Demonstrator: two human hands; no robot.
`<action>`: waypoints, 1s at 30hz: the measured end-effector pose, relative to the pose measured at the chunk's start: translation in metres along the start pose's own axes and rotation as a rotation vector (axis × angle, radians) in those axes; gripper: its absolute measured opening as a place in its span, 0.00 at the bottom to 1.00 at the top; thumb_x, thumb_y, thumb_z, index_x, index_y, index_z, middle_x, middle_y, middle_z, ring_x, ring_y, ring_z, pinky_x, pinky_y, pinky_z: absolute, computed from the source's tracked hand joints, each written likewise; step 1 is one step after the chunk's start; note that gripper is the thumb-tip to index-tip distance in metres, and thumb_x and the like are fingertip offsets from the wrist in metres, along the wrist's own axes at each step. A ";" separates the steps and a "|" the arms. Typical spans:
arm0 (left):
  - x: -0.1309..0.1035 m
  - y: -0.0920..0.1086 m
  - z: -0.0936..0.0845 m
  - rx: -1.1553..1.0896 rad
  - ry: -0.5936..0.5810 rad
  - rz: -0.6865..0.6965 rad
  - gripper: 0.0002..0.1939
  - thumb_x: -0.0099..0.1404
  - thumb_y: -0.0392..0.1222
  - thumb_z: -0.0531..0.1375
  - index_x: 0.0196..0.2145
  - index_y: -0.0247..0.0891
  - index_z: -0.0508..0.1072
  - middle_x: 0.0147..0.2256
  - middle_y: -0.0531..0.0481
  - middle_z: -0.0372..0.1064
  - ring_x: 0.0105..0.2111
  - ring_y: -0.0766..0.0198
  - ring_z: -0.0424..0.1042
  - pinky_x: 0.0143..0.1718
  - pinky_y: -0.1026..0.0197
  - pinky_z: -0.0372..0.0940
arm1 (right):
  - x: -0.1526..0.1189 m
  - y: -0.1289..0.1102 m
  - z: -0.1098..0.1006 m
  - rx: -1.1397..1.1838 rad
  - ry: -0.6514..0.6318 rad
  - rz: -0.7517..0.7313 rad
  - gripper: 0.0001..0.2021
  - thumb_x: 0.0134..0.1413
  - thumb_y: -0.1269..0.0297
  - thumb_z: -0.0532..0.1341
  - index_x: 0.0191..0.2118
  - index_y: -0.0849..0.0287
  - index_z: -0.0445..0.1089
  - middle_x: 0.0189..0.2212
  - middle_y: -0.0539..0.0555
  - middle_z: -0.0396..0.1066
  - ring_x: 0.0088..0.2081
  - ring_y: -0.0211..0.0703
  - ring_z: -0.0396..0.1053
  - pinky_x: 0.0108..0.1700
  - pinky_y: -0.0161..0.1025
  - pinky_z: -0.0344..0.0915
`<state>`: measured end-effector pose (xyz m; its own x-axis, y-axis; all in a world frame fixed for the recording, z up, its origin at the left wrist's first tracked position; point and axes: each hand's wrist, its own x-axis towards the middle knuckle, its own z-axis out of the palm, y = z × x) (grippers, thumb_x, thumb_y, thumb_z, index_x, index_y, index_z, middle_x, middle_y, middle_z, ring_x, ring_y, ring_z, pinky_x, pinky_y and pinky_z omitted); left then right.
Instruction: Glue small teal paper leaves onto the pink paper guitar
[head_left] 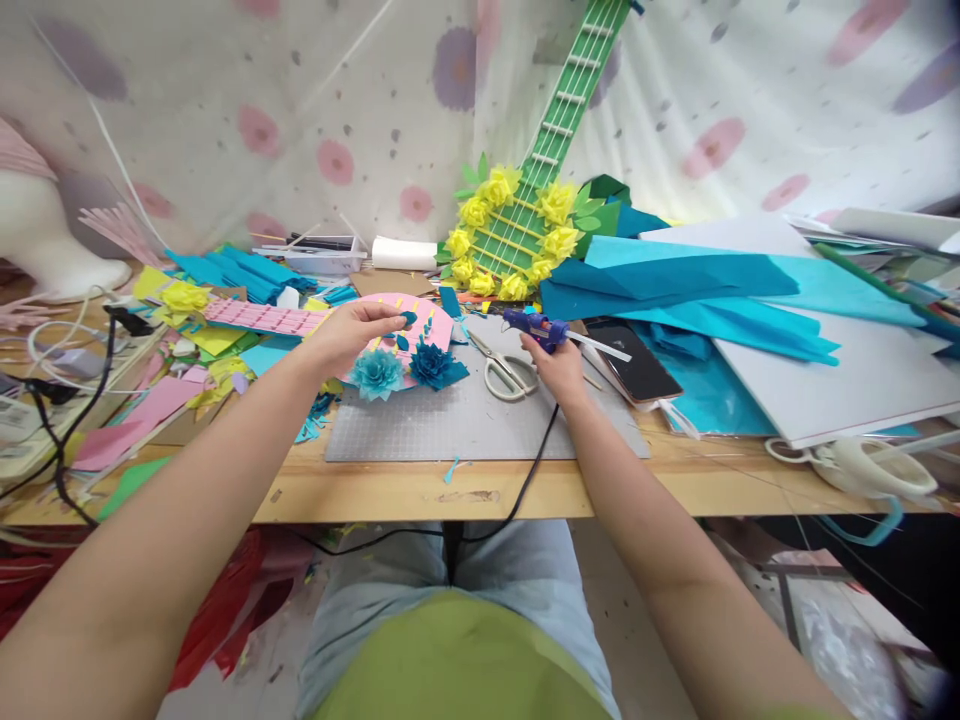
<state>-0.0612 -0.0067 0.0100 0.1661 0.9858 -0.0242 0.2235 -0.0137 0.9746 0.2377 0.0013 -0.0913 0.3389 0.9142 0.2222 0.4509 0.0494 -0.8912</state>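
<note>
My left hand [351, 335] pinches a small dark teal paper leaf [409, 318] above a pink paper guitar [442, 330]. A light blue paper flower [376, 374] and a dark blue paper flower [433, 366] sit on the guitar's near side. In my right hand [556, 362] is a purple glue gun [536, 325], its nozzle pointing left and a white glue stick [604, 347] poking out of its back. Scissors [510, 378] lie between my hands on the grey cutting mat [420, 430].
A green paper guitar [517, 222] with yellow flowers leans at the back. Blue paper strips [667, 285], a white board [840, 390] and a phone [637, 360] lie to the right. Paper scraps and cables [112, 350] crowd the left. The glue gun's black cord [536, 465] hangs over the table edge.
</note>
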 end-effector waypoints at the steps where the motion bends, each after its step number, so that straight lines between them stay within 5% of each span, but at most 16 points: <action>1: -0.001 0.000 -0.001 -0.022 0.026 -0.008 0.22 0.40 0.55 0.72 0.30 0.38 0.79 0.31 0.49 0.76 0.33 0.62 0.72 0.37 0.60 0.66 | 0.004 0.004 -0.002 -0.054 0.009 0.021 0.26 0.43 0.41 0.62 0.36 0.63 0.74 0.31 0.61 0.76 0.37 0.52 0.73 0.40 0.44 0.67; 10: -0.003 0.004 -0.005 0.083 0.205 -0.027 0.22 0.39 0.53 0.73 0.30 0.37 0.81 0.35 0.47 0.79 0.38 0.56 0.74 0.41 0.57 0.68 | 0.007 0.000 -0.004 -0.499 -0.104 0.003 0.25 0.50 0.49 0.62 0.48 0.64 0.70 0.44 0.65 0.74 0.47 0.55 0.71 0.47 0.45 0.64; 15: -0.003 0.006 -0.011 0.159 0.195 0.009 0.17 0.42 0.50 0.72 0.29 0.37 0.80 0.33 0.46 0.78 0.38 0.56 0.74 0.42 0.57 0.68 | -0.009 -0.018 -0.034 -0.824 -0.087 -0.116 0.22 0.47 0.47 0.63 0.39 0.63 0.69 0.42 0.67 0.72 0.47 0.57 0.68 0.46 0.46 0.63; 19: -0.001 0.005 -0.015 0.251 0.132 -0.007 0.18 0.43 0.47 0.71 0.32 0.36 0.78 0.29 0.47 0.77 0.33 0.58 0.75 0.34 0.59 0.68 | -0.025 -0.054 -0.049 -0.974 -0.419 -0.011 0.16 0.51 0.48 0.60 0.28 0.57 0.66 0.30 0.59 0.73 0.35 0.52 0.70 0.36 0.42 0.62; 23: 0.008 0.001 -0.016 0.276 0.098 -0.018 0.15 0.44 0.46 0.70 0.27 0.36 0.73 0.27 0.48 0.75 0.29 0.60 0.74 0.30 0.61 0.66 | -0.023 -0.091 -0.019 -0.630 -0.567 -0.436 0.07 0.54 0.64 0.56 0.35 0.56 0.70 0.37 0.55 0.75 0.41 0.48 0.70 0.42 0.42 0.64; 26: 0.011 0.001 -0.017 0.255 0.088 -0.004 0.14 0.46 0.45 0.69 0.25 0.37 0.71 0.27 0.49 0.74 0.29 0.62 0.73 0.32 0.61 0.65 | -0.013 -0.103 0.024 -0.380 -0.683 -0.770 0.25 0.44 0.79 0.50 0.48 0.57 0.69 0.48 0.54 0.73 0.52 0.47 0.64 0.54 0.47 0.61; 30: 0.011 0.001 -0.020 0.252 0.128 0.005 0.13 0.46 0.45 0.69 0.24 0.37 0.70 0.25 0.52 0.72 0.27 0.64 0.70 0.32 0.61 0.63 | -0.009 -0.107 0.066 -0.326 -0.843 -0.879 0.35 0.39 0.83 0.49 0.57 0.58 0.64 0.53 0.54 0.70 0.56 0.46 0.61 0.58 0.48 0.59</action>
<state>-0.0782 0.0070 0.0148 0.0489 0.9985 0.0247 0.4572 -0.0444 0.8883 0.1318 0.0142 -0.0242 -0.7551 0.6010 0.2618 0.4792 0.7786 -0.4053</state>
